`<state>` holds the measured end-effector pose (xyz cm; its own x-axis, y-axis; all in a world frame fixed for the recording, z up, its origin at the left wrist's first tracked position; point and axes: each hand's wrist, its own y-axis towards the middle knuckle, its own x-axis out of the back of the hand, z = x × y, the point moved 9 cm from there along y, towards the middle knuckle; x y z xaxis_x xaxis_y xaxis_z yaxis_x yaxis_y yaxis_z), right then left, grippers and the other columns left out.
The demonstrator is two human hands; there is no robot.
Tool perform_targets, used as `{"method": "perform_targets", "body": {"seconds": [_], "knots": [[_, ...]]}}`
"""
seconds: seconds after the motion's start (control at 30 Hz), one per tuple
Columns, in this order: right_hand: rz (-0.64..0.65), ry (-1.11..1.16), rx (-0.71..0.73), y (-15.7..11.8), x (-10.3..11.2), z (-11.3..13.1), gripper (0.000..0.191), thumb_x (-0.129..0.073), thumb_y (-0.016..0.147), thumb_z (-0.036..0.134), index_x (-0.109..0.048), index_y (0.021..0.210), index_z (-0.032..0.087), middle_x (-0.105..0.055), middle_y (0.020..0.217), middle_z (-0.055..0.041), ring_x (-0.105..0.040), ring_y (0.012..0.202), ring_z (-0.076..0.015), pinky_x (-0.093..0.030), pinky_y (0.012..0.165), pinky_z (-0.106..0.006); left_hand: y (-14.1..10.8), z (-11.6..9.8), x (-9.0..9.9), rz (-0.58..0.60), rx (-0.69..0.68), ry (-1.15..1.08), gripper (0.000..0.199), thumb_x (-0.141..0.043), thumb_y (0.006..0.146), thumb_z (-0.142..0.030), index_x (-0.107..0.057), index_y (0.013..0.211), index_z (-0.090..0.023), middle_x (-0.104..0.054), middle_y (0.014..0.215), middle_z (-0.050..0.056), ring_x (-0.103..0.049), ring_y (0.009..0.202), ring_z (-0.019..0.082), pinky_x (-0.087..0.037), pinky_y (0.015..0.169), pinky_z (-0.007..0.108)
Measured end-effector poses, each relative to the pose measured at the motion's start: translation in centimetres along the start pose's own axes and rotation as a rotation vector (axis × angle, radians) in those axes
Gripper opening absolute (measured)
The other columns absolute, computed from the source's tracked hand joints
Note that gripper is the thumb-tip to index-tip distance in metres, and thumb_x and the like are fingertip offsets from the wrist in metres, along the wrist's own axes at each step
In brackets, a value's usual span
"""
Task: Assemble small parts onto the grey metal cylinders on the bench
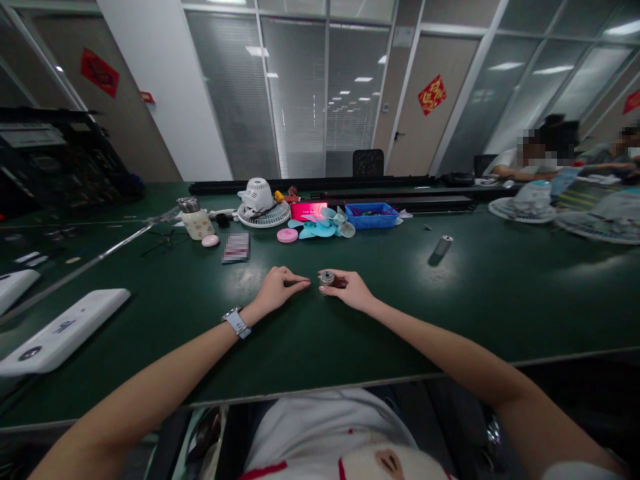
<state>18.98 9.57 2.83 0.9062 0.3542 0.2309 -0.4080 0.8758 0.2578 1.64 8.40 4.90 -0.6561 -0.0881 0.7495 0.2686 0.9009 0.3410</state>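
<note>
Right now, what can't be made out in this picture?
Head view throughout:
Metal cylinder: its side is partly covered by the right hand.
Left hand: whether it pinches anything is too small to tell.
Blue tray: contents too small and dark to identify.
Farther white device: cut off by the left edge.

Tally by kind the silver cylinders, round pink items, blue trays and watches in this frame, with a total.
Silver cylinders: 2 (one in the right hand)
Round pink items: 2
Blue tray: 1
Watch: 1
Total: 6

Apparently metal cylinder (327, 277) in right grip (354, 292)
</note>
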Motion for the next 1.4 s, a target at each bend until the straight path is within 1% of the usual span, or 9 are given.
{"method": "perform_targets", "body": {"seconds": [0.1, 0.3, 0.43, 0.57, 0.7, 0.87, 0.97, 1.2, 1.4], "knots": [[-0.180, -0.013, 0.021, 1.3, 6.0, -0.6, 0.046, -0.079, 0.070, 0.032, -0.071, 0.113, 0.017, -0.074, 0.109, -0.0091, -0.071, 0.099, -0.0223, -0.054, 0.095, -0.040, 0.0, 0.9, -1.3, 0.083, 0.013, 0.029, 0.033, -0.063, 0.085, -0.052, -0.079, 0.103, -0.029, -0.071, 0.081, 0.006, -0.057, 0.080, 0.021, -0.039, 0.070, 0.031], [-0.811, -0.492, -0.155, -0.4, 23.9, -3.3, 0.038, -0.076, 0.073, 0.034, -0.071, 0.106, 0.017, -0.075, 0.102, -0.0104, -0.071, 0.097, -0.0248, -0.054, 0.091, -0.039, 0.1, 1.7, -0.7, -0.010, 0.119, -0.006, 0.050, -0.052, 0.089, -0.058, -0.073, 0.118, -0.024, -0.063, 0.067, 0.002, -0.054, 0.065, 0.018, -0.035, 0.060, 0.028], [-0.889, -0.729, -0.416, -2.2, 28.7, -5.6, 0.038, -0.073, 0.075, 0.040, -0.071, 0.106, 0.019, -0.074, 0.105, -0.0111, -0.068, 0.101, -0.0275, -0.050, 0.093, -0.042, -0.2, 2.4, 0.2, -0.119, 0.210, -0.104, 0.046, -0.044, 0.093, -0.047, -0.071, 0.120, -0.020, -0.066, 0.076, 0.003, -0.057, 0.069, 0.018, -0.037, 0.061, 0.029], [-0.897, -0.827, -0.465, -2.8, 27.5, -4.5, 0.051, -0.072, 0.076, 0.037, -0.062, 0.122, 0.017, -0.067, 0.121, -0.0145, -0.061, 0.113, -0.0303, -0.045, 0.099, -0.046, -0.3, 2.4, 0.4, -0.145, 0.233, -0.143, 0.041, -0.043, 0.092, -0.039, -0.070, 0.114, -0.019, -0.066, 0.081, 0.004, -0.059, 0.073, 0.019, -0.040, 0.064, 0.029], [-0.875, -1.048, -0.040, -2.2, 18.8, 2.5, 0.072, -0.070, 0.077, 0.029, -0.044, 0.141, 0.012, -0.045, 0.148, -0.0209, -0.038, 0.139, -0.0333, -0.026, 0.113, -0.055, -0.4, 2.4, 0.6, -0.165, 0.247, -0.186, 0.039, -0.043, 0.091, -0.039, -0.070, 0.110, -0.018, -0.063, 0.077, 0.003, -0.058, 0.072, 0.019, -0.041, 0.064, 0.029], [0.090, -0.845, 0.373, -0.9, -1.0, 4.5, 0.049, -0.056, 0.093, 0.038, -0.053, 0.140, 0.026, -0.045, 0.152, -0.0096, -0.037, 0.142, -0.0271, -0.029, 0.115, -0.050, -0.4, 2.5, 0.4, -0.168, 0.241, -0.224, 0.038, -0.044, 0.090, -0.038, -0.069, 0.109, -0.017, -0.062, 0.075, 0.002, -0.058, 0.071, 0.019, -0.042, 0.064, 0.029], [0.316, -0.723, 0.387, -1.5, -6.1, 3.5, 0.041, -0.055, 0.095, 0.034, -0.061, 0.134, 0.024, -0.051, 0.147, -0.0089, -0.044, 0.139, -0.0252, -0.033, 0.115, -0.048, -0.4, 2.4, 0.4, -0.169, 0.221, -0.232, 0.037, -0.043, 0.090, -0.038, -0.068, 0.107, -0.017, -0.063, 0.077, 0.002, -0.059, 0.071, 0.018, -0.043, 0.065, 0.029], [0.124, -0.686, 0.295, 0.7, -0.2, 2.2, 0.036, -0.057, 0.085, 0.008, -0.076, 0.108, 0.029, -0.075, 0.110, -0.0007, -0.069, 0.106, -0.0219, -0.051, 0.100, -0.041, -0.3, 2.4, 0.3, -0.152, 0.218, -0.164, 0.037, -0.044, 0.090, -0.041, -0.070, 0.107, -0.020, -0.062, 0.072, 0.000, -0.061, 0.070, 0.018, -0.043, 0.064, 0.029], [-0.527, -0.950, 0.158, 0.6, 17.3, 3.8, 0.033, -0.054, 0.091, 0.018, -0.073, 0.117, 0.022, -0.072, 0.118, -0.0085, -0.067, 0.109, -0.0281, -0.049, 0.099, -0.045, -0.2, 2.4, 0.3, -0.141, 0.214, -0.164, 0.041, -0.043, 0.090, -0.044, -0.069, 0.108, -0.019, -0.062, 0.072, 0.001, -0.061, 0.069, 0.018, -0.043, 0.064, 0.029]]}}
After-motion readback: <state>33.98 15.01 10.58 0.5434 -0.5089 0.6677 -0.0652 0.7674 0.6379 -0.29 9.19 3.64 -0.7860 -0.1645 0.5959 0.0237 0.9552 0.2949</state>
